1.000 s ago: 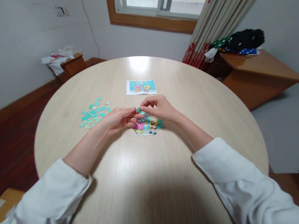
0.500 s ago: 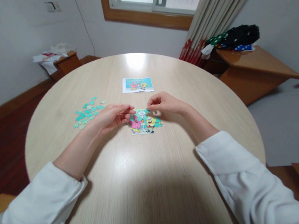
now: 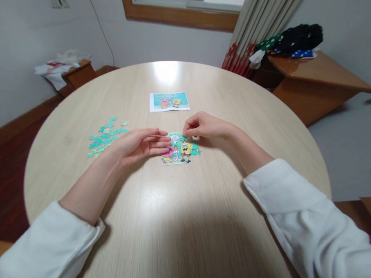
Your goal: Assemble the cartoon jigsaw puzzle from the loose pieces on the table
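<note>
A partly joined jigsaw puzzle (image 3: 176,154) with pink, pale and yellow cartoon figures on a teal ground lies flat on the table. My left hand (image 3: 143,146) is at its left side, fingers stretched out and covering part of the pink figure. At the upper right edge of the puzzle, my right hand (image 3: 202,125) has thumb and forefinger pinched together on a small teal puzzle piece (image 3: 184,138). The fingers hide most of that piece, so whether it sits in the puzzle I cannot tell.
Loose teal and pale puzzle pieces (image 3: 103,137) are spread to the left, partly behind my left wrist. A printed picture (image 3: 170,101) of the same figures lies beyond the puzzle. The round wooden table (image 3: 168,228) carries all of these.
My left hand's fingers have straightened and reach farther right over the pink figure. My right hand stays pinched at the puzzle's upper right. The view has shifted slightly.
</note>
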The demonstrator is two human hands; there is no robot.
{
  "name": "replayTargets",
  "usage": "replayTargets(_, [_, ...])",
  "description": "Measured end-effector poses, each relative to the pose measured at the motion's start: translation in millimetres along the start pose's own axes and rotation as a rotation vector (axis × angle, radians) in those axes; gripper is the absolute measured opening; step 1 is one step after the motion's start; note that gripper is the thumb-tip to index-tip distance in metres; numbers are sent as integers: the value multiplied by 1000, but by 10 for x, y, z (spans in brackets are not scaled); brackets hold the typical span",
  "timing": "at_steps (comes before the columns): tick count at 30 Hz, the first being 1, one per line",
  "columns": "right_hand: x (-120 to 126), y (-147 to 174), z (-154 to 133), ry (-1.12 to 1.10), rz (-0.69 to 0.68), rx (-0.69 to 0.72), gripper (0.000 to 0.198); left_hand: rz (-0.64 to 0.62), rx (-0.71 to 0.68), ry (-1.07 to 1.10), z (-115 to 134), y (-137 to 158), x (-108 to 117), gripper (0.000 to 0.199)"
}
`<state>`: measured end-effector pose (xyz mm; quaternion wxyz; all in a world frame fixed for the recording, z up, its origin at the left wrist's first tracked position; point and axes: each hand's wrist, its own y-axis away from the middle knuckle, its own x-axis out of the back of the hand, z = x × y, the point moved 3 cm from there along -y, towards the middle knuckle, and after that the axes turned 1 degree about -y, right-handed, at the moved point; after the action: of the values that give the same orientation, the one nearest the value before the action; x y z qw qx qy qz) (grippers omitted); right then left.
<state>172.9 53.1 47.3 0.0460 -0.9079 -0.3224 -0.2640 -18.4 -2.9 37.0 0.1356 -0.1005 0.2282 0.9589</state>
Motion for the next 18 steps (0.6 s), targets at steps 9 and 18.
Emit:
replayTargets(9, [-8,4,9,11,10,-7,11,-33,59,14,-24,-17,4,21])
replayTargets(18, [-4,-9,4,34,-38,-42,8,-7,106,92,-36,-9,1,25])
